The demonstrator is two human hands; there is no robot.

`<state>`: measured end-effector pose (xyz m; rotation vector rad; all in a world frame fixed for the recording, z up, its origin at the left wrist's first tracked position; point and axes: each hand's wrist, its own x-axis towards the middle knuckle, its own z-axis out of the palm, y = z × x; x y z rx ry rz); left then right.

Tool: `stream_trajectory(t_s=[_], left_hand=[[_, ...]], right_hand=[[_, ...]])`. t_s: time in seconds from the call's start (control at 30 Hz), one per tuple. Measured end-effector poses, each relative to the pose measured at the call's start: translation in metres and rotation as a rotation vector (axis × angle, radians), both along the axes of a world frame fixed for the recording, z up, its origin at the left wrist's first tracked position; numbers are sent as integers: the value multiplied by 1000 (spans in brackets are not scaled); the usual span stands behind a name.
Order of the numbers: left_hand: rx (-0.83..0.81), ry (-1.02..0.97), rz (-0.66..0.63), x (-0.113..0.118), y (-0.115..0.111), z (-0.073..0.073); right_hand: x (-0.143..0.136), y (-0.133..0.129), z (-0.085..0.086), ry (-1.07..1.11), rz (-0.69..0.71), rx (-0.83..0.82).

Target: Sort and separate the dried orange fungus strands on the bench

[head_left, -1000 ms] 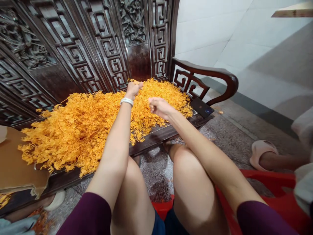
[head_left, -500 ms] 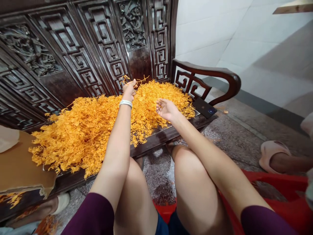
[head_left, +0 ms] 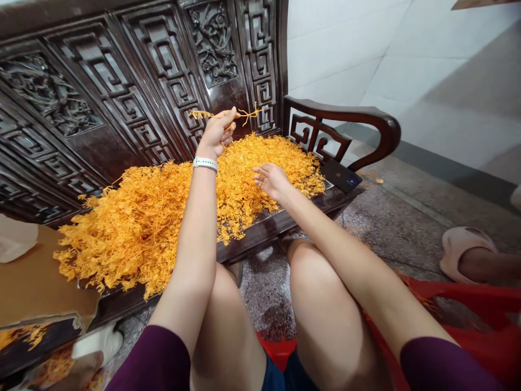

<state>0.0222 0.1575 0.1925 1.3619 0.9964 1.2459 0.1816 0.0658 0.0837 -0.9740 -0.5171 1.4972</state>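
Observation:
A long heap of orange, stringy, branching pieces (head_left: 134, 217) covers much of the dark wooden bench seat (head_left: 260, 228). Above the back of the heap, my left hand (head_left: 217, 130), with a white band at the wrist, pinches orange branching strands (head_left: 250, 114) that stick out on both sides of its fingers. My right hand (head_left: 272, 180) is over the right part of the heap, palm partly turned up, its fingers apart and slightly curled. Nothing shows between those fingers.
A black phone (head_left: 341, 175) lies at the bench's right end beside the curved armrest (head_left: 376, 117). Cardboard (head_left: 44, 277) stands at the left. Red plastic (head_left: 480, 309) is at the lower right. Other people's feet in pale shoes (head_left: 468, 252) show on both sides.
My left hand has risen slightly with the orange strands, which now stand out more clearly against the bench back. My right hand has shifted slightly left, its fingers straighter. The view has moved a little.

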Motion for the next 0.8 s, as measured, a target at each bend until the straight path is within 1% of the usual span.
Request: stream_trajectory(t_s=[0.1,0.23,0.37,0.47,0.53,0.63,0.73,0.8], left_hand=[[1,-6,-18,3,-8,8],[8,-28,-10,7,-16,15],[50,-58,-77,11,-23,22],[75,-77,-103,14,-28,28],[86,-76,-104,16,-30,31],[86,-56,-106,19,-31,33],[88,-62,-136,24,-30,32],[101,-78,-176,28,-27,31]], right_hand=[[0,2,1,6,-100,-30],[3,6,1,9,-157,-1],[6,6,2,22,-189,41],[7,5,1,12,-144,67],[8,3,-1,-22,-69,59],[7,-2,-1,-145,43,74],[4,-9,9,-231,55,252],[1,-15,20,-246,103,298]])
